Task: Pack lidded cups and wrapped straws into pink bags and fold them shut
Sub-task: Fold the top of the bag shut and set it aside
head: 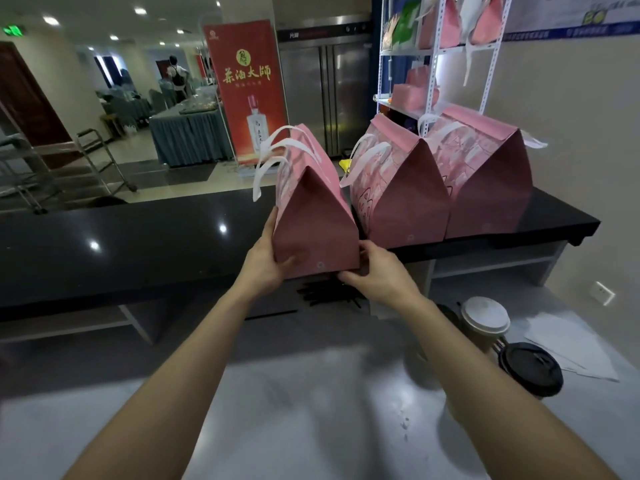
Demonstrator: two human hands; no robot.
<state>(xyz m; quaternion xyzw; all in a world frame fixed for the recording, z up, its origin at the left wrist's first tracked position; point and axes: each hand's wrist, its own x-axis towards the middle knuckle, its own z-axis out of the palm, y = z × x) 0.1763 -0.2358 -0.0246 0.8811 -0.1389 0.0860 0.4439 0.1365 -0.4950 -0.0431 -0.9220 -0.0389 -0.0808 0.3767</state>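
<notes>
Gripped low by left hand (263, 261) and right hand (377, 275): folded-shut matte pink paper bag (317, 216), gabled, white ribbon handles; glossy black counter (138, 244).

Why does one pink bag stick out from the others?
The bag held by the left hand and right hand, the near pink bag, overhangs the black counter edge; the other two bags sit fully on it.

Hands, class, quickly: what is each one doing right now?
Left hand: holds the left side of the nearest pink bag, thumb on its front.
Right hand: holds the same bag's lower right corner.
</notes>
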